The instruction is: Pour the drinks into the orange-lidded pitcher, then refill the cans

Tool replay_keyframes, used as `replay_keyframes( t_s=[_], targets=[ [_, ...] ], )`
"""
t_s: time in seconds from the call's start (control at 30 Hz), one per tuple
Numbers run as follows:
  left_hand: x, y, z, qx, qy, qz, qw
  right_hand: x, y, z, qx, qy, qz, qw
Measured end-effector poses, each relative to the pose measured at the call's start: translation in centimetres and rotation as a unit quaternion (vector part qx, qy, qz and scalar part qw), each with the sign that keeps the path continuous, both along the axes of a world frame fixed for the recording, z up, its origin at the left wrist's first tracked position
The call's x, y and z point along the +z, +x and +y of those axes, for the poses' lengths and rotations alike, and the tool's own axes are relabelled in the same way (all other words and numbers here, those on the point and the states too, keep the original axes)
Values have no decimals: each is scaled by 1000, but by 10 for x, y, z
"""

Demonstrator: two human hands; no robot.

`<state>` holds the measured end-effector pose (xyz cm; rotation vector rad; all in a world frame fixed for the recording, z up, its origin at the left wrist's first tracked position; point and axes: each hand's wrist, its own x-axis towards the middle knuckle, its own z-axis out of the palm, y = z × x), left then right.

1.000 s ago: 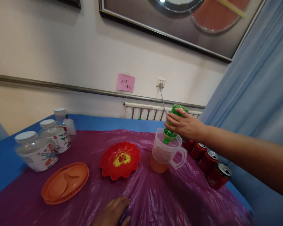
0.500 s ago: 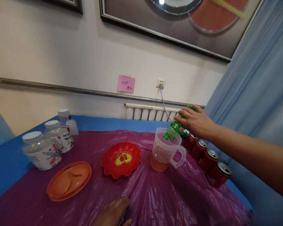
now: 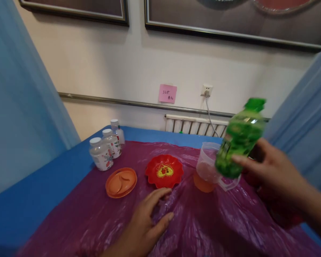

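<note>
Behind the blue table [image 3: 40,185], against a pale wall [image 3: 139,64] with a metal rail [image 3: 96,99], a pink note [image 3: 167,94] and blue curtains [image 3: 21,92] at both sides. Over the table, crinkled, glossy purple plastic [image 3: 88,221]. Held up in the right hand [image 3: 275,173], in front of the clear jug [image 3: 207,164] and partly covering it: a green bottle [image 3: 238,141], slightly blurred. Long axis leaning, cap up and to the right, base down and to the left, beside the jug's handle in the view. Smooth clear plastic at the shoulder, ribbed-looking green cap, printed green label around the body. Fingers wrapped behind, thumb across the near side. Under the jug's translucent wall, an orange bottom, liquid or solid impossible to tell. At the left hand [image 3: 140,223], nothing held; thumb spread wide from the fingers, just below the red dish [image 3: 152,171], scalloped and shiny, with a yellow print. Farther left, a round orange plate [image 3: 121,182] with curved ridges, then white-lidded clear jars [image 3: 102,159] in a row. Behind the right hand, dark red shapes [image 3: 279,210], mostly hidden.
</note>
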<state>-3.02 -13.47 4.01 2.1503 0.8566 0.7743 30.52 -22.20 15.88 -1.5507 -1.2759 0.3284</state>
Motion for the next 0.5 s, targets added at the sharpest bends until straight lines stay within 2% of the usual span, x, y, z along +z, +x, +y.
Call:
replay_keyframes(
  t_s=[0.1, 0.17, 0.23, 0.33, 0.4, 0.43, 0.5],
  targets=[
    [22, 4, -6, -6, -89, -95, 991, -43, -77, 2, 159, -46, 124, 978],
    [27, 5, -10, -9, -126, -131, 983, -71, -117, 10, 245, -65, 147, 956],
    [26, 3, -13, 15, -141, -135, 981, -91, -144, 21, 276, -72, 161, 945],
    [23, -12, -8, 92, -140, -125, 978, -109, -163, 30, 304, -88, 147, 937],
    [26, -33, 5, 164, -123, -115, 972, -120, -165, 28, 298, -110, 121, 940],
    [29, -48, 15, 209, -108, -102, 967, -128, -164, 25, 285, -121, 114, 944],
    [38, -80, 43, 342, -41, -58, 937, -146, -159, 16, 251, -138, 120, 951]
  ],
)
